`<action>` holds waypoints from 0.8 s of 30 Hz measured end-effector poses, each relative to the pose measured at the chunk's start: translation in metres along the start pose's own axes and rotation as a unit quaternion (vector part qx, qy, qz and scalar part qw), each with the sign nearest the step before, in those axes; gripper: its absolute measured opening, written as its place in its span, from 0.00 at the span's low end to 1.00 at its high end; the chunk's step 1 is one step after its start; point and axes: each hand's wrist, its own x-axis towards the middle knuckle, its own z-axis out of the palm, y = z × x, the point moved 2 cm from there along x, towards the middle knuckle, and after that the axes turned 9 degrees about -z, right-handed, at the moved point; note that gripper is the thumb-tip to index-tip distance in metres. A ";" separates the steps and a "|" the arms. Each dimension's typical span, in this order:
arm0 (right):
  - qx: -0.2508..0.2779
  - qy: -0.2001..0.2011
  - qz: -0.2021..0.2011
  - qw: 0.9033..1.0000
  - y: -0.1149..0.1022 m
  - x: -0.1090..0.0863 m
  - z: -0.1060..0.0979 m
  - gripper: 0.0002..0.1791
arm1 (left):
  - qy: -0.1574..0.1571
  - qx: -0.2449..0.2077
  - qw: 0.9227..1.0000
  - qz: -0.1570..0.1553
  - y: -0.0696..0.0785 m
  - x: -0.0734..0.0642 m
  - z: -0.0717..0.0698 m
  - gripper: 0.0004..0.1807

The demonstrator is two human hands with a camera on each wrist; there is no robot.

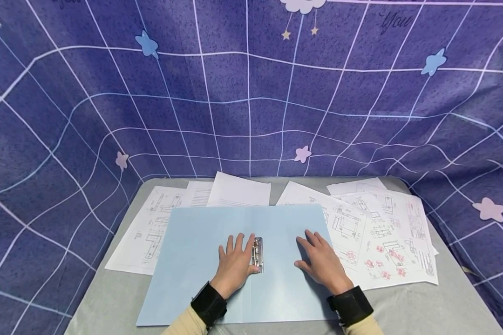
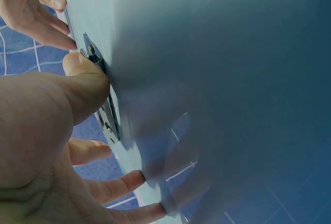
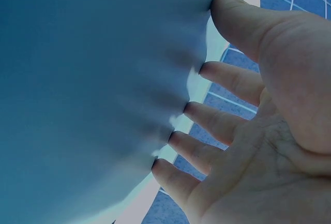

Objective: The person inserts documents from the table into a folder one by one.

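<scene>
A light blue folder point(image 1: 201, 242) lies spread flat on the table, its fold running down the middle. Just right of the fold is a metal lever clip point(image 1: 258, 256). My left hand point(image 1: 234, 265) rests beside the clip with fingers spread; in the left wrist view its thumb point(image 2: 85, 79) lies against the metal clip point(image 2: 108, 115) and the fingertips touch the folder. On the folder's right panel, my right hand point(image 1: 322, 263) has its fingers apart. The right wrist view shows its fingertips point(image 3: 178, 138) touching the blue surface point(image 3: 93, 89), with nothing held.
Sheets with printed drawings point(image 1: 385, 232) overlap on the right, some with red marks. Another drawing sheet point(image 1: 144, 232) sticks out from under the folder's left side. White pages point(image 1: 239, 190) lie behind it on the grey tabletop point(image 1: 105, 298). A purple curtain point(image 1: 226, 116) surrounds the table.
</scene>
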 end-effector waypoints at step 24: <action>0.015 -0.012 0.008 1.000 0.002 -0.002 -0.001 0.38 | -0.063 -0.069 0.996 0.002 -0.006 0.001 -0.004 0.43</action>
